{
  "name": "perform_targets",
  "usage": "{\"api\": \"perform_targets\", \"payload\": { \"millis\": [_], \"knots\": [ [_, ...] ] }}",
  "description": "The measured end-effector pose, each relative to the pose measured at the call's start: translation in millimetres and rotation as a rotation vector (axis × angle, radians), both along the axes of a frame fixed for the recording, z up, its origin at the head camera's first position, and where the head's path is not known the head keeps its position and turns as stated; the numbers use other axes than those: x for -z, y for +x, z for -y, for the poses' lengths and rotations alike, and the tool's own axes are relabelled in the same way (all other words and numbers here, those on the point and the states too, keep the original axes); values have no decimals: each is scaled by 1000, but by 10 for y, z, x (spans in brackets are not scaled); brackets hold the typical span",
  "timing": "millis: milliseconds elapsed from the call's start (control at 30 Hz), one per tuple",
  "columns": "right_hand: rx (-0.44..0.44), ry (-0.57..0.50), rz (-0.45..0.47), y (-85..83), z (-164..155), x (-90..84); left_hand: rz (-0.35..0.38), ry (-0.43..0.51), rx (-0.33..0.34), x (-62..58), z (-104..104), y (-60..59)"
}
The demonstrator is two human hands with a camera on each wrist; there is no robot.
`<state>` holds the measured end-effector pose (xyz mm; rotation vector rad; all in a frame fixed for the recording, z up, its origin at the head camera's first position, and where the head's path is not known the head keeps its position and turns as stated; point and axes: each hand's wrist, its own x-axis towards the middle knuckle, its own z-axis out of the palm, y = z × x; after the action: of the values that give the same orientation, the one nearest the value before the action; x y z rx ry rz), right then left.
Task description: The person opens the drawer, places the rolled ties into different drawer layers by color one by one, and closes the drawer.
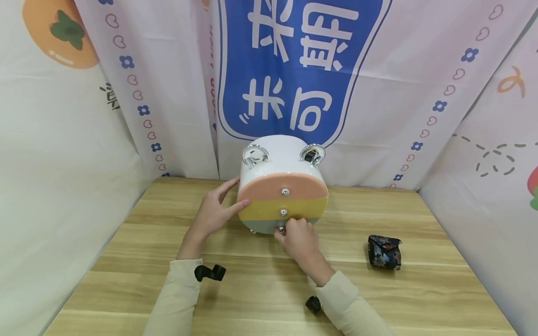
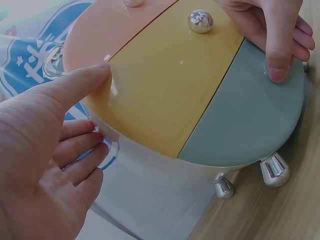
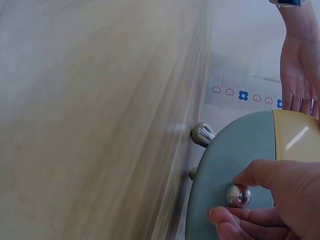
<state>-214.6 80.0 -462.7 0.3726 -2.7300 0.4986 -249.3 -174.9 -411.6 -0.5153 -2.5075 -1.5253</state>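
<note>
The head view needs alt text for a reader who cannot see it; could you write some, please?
A person's right hand pinches the silver knob of a white box's grey-green bottom drawer, while the left hand steadies its side on a wooden table.

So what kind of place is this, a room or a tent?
Probably a small recording booth, not a home room. Printed cloth backdrops hang close around a wooden table, which holds only a drawer box and a patterned pouch.

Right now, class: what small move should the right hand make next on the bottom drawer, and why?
Probably a gentle outward pull: the right hand pinches the silver knob of the closed blue-grey drawer, while the left hand steadies the box.
</note>
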Motion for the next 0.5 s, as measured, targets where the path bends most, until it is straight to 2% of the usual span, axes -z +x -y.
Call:
{"api": "perform_targets", "payload": {
  "millis": [500],
  "knots": [
    [21,40,-73,39,29,5,4,9,5,8,0,22]
  ]
}}
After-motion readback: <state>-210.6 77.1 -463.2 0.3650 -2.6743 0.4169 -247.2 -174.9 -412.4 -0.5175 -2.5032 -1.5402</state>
